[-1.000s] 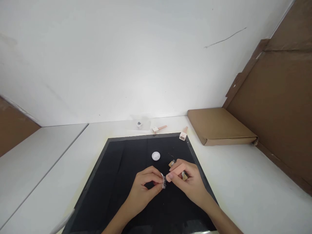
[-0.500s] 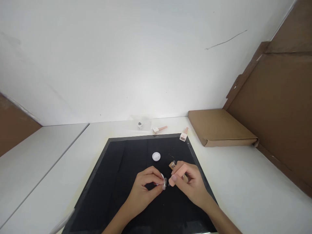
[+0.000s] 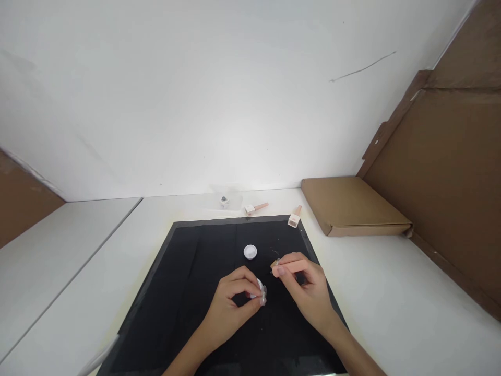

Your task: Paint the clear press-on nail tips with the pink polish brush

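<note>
Left hand pinches clear piece, right hand pink handle toward mat's right edge. Likely hold-and-position step; next move calls for steadiness.

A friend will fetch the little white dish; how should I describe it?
Find the black mat on the white table. Just beyond the left hand lies a small, round white dish. Unlike the white piece partly hidden by that hand, it lies fully visible and untouched.
</note>
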`<state>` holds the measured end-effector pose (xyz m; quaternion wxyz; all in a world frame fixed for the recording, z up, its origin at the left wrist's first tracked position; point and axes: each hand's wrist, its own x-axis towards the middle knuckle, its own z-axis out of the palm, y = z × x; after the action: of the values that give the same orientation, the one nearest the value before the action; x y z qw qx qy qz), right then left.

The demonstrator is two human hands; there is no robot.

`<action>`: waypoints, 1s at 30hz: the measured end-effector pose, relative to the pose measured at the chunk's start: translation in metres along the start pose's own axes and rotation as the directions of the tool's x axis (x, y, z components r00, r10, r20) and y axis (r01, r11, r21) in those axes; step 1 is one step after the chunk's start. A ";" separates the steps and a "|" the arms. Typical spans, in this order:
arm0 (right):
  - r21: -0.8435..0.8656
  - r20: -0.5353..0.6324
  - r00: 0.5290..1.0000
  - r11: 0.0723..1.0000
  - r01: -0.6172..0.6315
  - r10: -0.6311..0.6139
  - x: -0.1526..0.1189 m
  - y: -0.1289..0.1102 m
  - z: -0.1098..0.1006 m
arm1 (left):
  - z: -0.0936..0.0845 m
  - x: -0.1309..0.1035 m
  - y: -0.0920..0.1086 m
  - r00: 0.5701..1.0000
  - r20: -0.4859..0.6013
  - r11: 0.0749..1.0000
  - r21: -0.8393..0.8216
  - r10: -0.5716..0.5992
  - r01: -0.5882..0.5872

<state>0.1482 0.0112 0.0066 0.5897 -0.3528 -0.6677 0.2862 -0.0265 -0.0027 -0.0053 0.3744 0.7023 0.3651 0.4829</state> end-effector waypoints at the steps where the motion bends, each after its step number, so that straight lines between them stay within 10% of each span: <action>1: 0.014 0.003 1.000 1.000 0.011 -0.011 -0.001 0.000 0.000 | 0.000 0.000 0.000 1.000 -0.003 1.000 0.008 -0.002 0.002; 13: 0.068 0.205 0.972 0.992 0.106 -0.118 -0.001 -0.004 0.001 | 0.001 -0.001 -0.004 1.000 -0.020 1.000 0.012 -0.006 0.006; 30: 0.083 0.100 0.992 0.994 0.065 -0.073 -0.003 0.001 -0.001 | 0.001 -0.001 -0.004 0.999 -0.037 0.999 0.043 0.029 -0.028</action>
<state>0.1499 0.0091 0.0038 0.5778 -0.2906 -0.6971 0.3095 -0.0267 -0.0016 -0.0090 0.3457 0.7061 0.3722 0.4934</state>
